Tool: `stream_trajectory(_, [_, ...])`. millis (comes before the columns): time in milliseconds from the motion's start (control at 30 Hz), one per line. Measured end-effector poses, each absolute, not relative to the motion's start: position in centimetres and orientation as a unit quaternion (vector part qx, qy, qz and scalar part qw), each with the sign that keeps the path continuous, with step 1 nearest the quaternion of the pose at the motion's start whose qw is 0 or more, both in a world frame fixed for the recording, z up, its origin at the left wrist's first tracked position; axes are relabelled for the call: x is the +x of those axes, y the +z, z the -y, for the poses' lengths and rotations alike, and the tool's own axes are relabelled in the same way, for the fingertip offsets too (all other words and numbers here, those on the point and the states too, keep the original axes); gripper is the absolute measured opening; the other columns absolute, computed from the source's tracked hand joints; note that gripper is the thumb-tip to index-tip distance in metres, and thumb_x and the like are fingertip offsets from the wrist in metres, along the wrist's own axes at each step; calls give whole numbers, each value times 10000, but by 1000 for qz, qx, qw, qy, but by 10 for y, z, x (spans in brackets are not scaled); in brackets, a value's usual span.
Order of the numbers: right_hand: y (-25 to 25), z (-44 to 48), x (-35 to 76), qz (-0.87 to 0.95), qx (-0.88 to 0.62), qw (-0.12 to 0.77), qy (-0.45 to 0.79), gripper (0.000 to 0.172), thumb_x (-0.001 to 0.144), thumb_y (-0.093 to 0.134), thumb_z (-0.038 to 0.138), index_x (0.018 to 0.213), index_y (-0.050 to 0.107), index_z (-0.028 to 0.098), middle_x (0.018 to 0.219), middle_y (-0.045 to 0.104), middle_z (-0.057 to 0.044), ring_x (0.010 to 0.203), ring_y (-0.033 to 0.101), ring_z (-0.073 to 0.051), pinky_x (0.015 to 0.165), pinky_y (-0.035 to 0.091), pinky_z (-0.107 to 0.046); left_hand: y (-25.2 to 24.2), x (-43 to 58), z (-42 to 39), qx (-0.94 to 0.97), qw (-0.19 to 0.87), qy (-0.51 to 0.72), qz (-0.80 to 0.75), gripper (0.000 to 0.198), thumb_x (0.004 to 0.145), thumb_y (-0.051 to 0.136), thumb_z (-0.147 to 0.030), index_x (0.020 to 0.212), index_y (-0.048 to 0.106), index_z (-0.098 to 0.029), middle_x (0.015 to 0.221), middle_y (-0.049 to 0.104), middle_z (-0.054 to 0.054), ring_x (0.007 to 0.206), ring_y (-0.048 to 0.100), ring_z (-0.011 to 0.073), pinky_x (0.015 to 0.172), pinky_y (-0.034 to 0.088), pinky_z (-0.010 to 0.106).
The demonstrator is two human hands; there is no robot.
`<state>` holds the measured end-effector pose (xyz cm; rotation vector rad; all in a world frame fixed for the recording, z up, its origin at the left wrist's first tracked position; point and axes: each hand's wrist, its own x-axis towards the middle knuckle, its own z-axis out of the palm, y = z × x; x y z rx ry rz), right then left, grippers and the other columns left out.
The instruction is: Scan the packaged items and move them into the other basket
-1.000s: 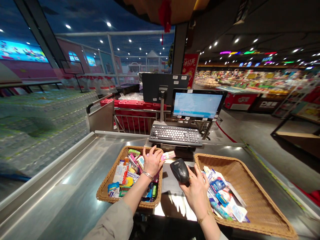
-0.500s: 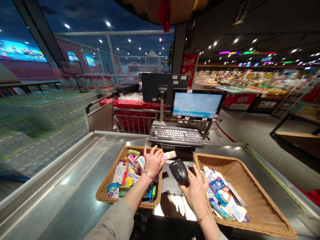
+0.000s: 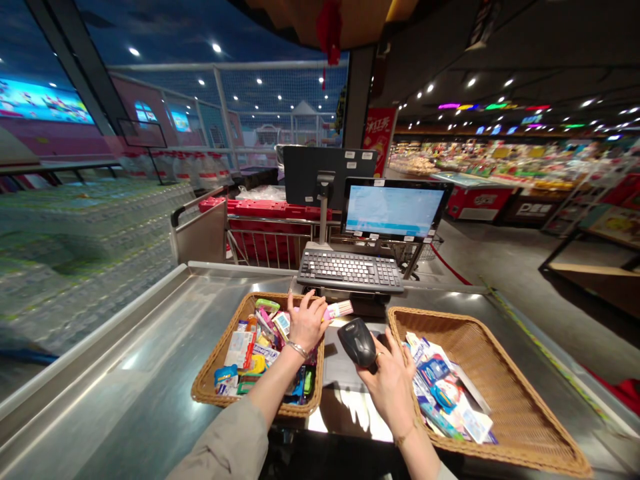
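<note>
Over the right part of the left wicker basket point(image 3: 201, 387), my left hand point(image 3: 306, 323) is closed on a slim pink pack point(image 3: 339, 310) with a pale striped end. The pack sticks out past the basket's rim toward the scanner; its other end is hidden under my fingers. My right hand point(image 3: 391, 377) grips a black handheld barcode scanner point(image 3: 357, 341), its head pointing up and left, near the pack. Small packaged goods point(image 3: 241, 350) fill the left basket. In the right wicker basket point(image 3: 505, 373), several blue-and-white packages point(image 3: 437, 383) lie toward the left side.
Both baskets stand on a metal checkout counter point(image 3: 150, 360). Behind them are a keyboard point(image 3: 350, 268), a lit monitor point(image 3: 395, 208) and a second screen seen from the back point(image 3: 310, 177). A shopping cart point(image 3: 265, 240) stands beyond the counter.
</note>
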<state>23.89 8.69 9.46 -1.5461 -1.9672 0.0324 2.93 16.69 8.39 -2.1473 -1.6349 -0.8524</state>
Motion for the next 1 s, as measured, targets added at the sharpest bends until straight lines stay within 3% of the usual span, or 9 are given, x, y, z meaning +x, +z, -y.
stream_trajectory(400, [95,-87,240,749,-583,315,20,284,756,573,229,1013,692,246,1275,638,-38,1367,362,-304,1109,166,-558,85,32,-169,-745,181,-307,564,292,841,625,-383,1113,663,-286,1208,694,29,1277,492,303,1156,-20,656])
stream_trajectory(1000, [82,-89,258,713,-622,323,-28,264,768,567,239,1003,685,268,1261,646,-27,1342,398,-296,1079,177,-541,87,48,-176,-759,179,-319,539,318,835,633,-420,1123,671,-290,1196,700,49,1275,494,307,1149,30,676])
